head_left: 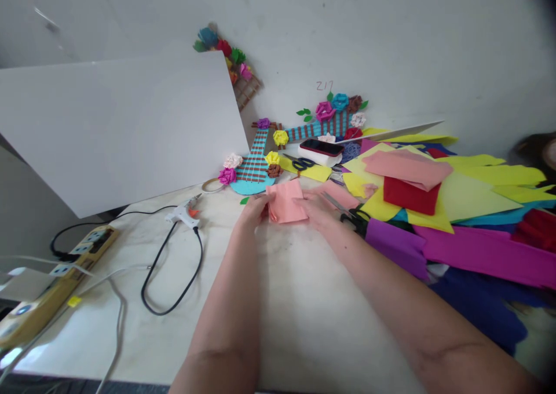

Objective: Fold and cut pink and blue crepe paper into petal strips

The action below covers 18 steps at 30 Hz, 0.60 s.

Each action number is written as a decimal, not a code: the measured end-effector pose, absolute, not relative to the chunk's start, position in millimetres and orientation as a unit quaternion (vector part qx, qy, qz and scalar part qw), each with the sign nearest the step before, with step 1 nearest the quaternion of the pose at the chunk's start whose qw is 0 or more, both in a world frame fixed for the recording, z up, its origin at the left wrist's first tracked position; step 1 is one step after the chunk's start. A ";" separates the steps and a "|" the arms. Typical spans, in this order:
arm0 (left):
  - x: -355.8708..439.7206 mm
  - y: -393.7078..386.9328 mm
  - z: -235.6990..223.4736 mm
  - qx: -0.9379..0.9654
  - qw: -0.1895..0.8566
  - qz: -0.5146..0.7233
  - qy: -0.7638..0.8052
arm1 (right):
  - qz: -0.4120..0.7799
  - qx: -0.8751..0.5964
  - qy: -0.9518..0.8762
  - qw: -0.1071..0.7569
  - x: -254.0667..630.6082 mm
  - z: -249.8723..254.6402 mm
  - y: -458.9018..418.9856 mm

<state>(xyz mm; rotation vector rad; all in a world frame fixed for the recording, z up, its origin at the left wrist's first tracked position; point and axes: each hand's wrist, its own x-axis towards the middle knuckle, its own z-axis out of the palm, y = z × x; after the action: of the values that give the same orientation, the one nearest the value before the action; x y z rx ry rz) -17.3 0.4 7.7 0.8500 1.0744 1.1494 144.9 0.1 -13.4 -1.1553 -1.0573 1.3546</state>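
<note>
A folded piece of pink paper (286, 203) lies on the pale table (295, 301) in front of me. My left hand (255, 207) grips its left edge with the fingers curled. Pressed on its right side, my right hand (316, 207) pinches the paper. Black-handled scissors (354, 217) lie just right of my right hand. A paper guitar craft (254, 168) with paper flowers sits right behind the pink paper.
A heap of coloured paper sheets (456, 208) covers the right of the table. A glue gun (185, 213) with a black cord and a yellow power strip (56, 278) lie at the left. A big white board (117, 127) leans at the back left. A phone (321, 147) rests on a white box.
</note>
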 end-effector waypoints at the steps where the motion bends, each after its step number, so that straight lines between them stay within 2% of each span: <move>1: -17.1 -0.3 7.6 0.379 0.626 0.497 0.467 | 0.564 -0.481 -0.434 0.511 144.8 -13.7 -0.2; 10: -18.9 6.5 -2.6 0.401 0.602 0.501 0.476 | 0.531 -0.525 -0.434 0.503 144.1 -10.5 -2.9; 18: -16.9 9.7 -9.5 0.430 0.506 0.498 0.558 | 0.463 -0.550 -0.504 0.478 142.9 -15.2 -2.6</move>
<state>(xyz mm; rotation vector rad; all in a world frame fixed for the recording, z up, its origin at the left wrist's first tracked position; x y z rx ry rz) -16.9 9.7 -9.5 1.0375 1.3474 1.2005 142.9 -2.6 -15.2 -1.3440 -1.2316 1.1315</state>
